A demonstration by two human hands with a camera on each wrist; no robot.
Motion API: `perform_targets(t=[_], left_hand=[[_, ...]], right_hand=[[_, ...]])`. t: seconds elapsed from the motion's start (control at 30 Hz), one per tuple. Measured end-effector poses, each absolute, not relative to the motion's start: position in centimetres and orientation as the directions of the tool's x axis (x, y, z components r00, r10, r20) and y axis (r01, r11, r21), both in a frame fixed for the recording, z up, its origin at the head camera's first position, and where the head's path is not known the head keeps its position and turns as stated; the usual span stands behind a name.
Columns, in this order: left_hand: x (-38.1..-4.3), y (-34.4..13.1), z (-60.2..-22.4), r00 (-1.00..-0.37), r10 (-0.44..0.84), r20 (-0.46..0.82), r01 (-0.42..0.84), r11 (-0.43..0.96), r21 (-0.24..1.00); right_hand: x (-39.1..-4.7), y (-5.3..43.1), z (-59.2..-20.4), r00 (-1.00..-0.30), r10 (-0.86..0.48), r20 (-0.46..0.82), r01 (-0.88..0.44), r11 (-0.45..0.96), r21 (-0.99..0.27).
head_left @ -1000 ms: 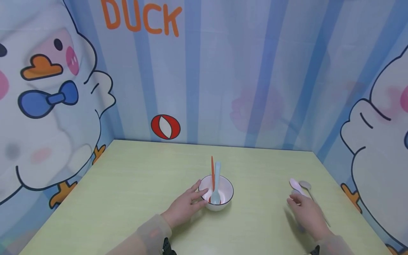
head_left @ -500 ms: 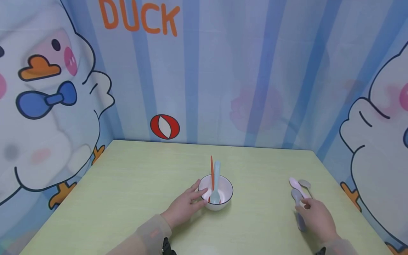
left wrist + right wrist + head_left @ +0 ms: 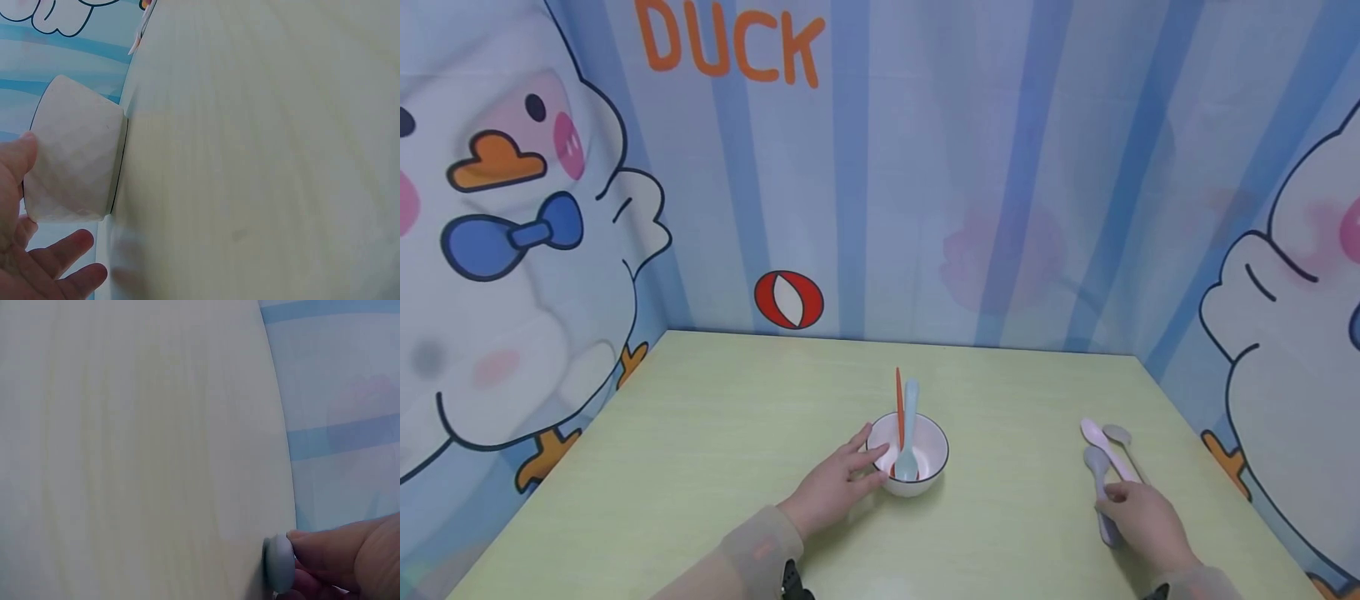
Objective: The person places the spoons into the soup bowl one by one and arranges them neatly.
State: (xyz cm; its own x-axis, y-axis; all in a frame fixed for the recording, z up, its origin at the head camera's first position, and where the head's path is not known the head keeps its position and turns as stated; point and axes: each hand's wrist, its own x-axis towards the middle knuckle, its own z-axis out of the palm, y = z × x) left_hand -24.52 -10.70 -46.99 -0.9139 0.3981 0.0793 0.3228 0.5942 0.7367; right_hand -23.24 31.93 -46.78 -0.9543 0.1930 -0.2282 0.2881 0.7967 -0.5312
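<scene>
In the head view my left hand point(image 3: 835, 489) rests with spread, fairly straight fingers on the left rim of a white dark-rimmed bowl point(image 3: 930, 483). The left wrist view has the thumb at the bowl's point(image 3: 78, 156) outer wall and other fingers apart from it. A pale blue spoon point(image 3: 910, 425) and a thin orange-handled utensil point(image 3: 899, 408) lean inside the bowl. My right hand point(image 3: 1146, 521) pinches the handle of a grey-purple spoon point(image 3: 1097, 462) lying on the table; the right wrist view shows the handle end point(image 3: 282, 565) at the fingertips.
A pink spoon point(image 3: 1097, 435) and a grey thin-handled spoon point(image 3: 1117, 435) lie right beside the grey-purple one, partly behind my right hand. The pale yellow table point(image 3: 760, 400) ends at printed fabric walls point(image 3: 917, 167) at the back and sides.
My right hand has moved slightly right and down from above the spoons, and its fingertips have come onto the grey-purple spoon's handle. The left hand and bowl have stayed in place.
</scene>
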Motion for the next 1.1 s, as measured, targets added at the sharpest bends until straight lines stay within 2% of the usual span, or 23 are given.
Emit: perform_targets(t=[0.27, 0.8, 1.1], left_hand=[[-24.6, -10.7, -47.1, -0.913, 0.399, 0.082, 0.325, 0.593, 0.737], [-24.5, -10.7, -47.0, -0.918, 0.390, 0.068, 0.308, 0.597, 0.741], [-24.6, -10.7, -47.1, -0.919, 0.389, 0.065, 0.308, 0.606, 0.734]], right_hand=[[-23.4, 31.0, -46.8, -0.968, 0.151, -0.202, 0.235, 0.832, -0.503], [-23.2, 29.1, -46.8, -0.999, 0.021, -0.045, 0.041, 0.857, -0.514], [-23.7, 27.8, -47.0, -0.998, 0.008, -0.060, 0.038, 0.853, -0.521]])
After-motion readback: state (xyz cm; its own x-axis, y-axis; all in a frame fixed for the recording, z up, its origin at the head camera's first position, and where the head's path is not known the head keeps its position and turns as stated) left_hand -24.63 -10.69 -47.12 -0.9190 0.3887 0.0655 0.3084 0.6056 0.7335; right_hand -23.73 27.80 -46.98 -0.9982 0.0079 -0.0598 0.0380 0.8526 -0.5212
